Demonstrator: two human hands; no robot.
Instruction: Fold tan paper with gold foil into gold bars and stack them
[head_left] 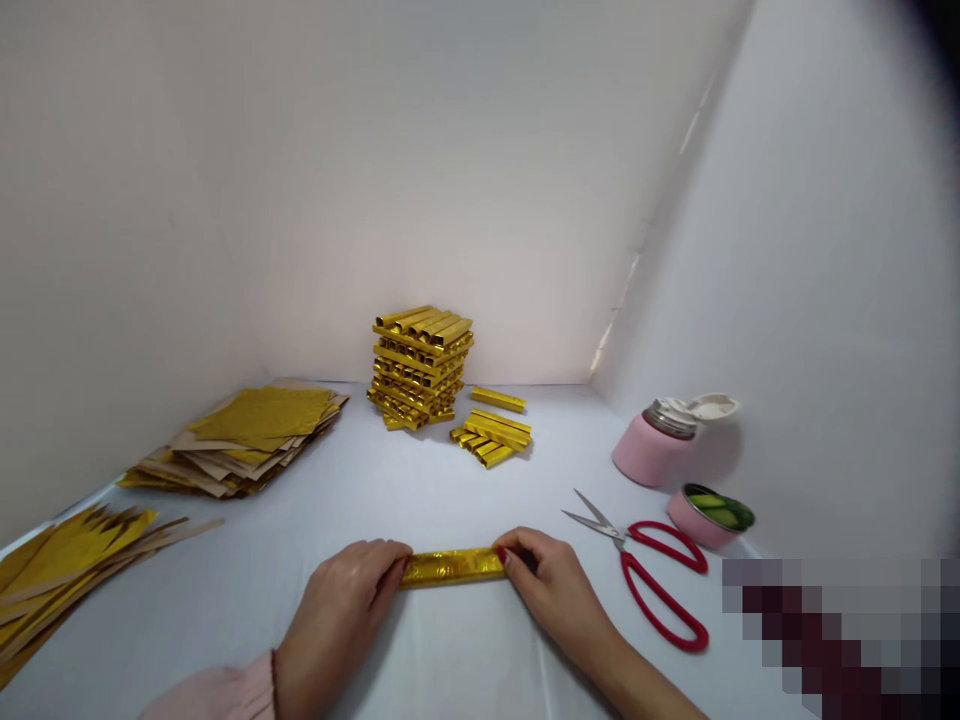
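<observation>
Head view. Nearest: a pink sleeve [217, 690] at the lower edge, behind the left hand [349, 590]. That hand pinches the left end of a folded gold-foil strip [454, 567]; the right hand [551, 575] pinches the other end, thumb near. Strip lies level just above or on the white tabletop [390, 480], centred before the wearer; gripping both ends probably keeps it straight and its creases firm.

Red-handled scissors [619, 540] lie spread beside the right hand, seemingly for easy reach. Beyond: pink jar [649, 450] and pink dish [694, 515] holding something green.

Left: gold-foil paper sheets [262, 415] and cut gold strips [60, 570], presumably stock kept handy. Far back: crisscrossed stack of gold tubes [422, 365], layers likely alternated for stability; loose gold tubes [495, 432] beside it.
</observation>
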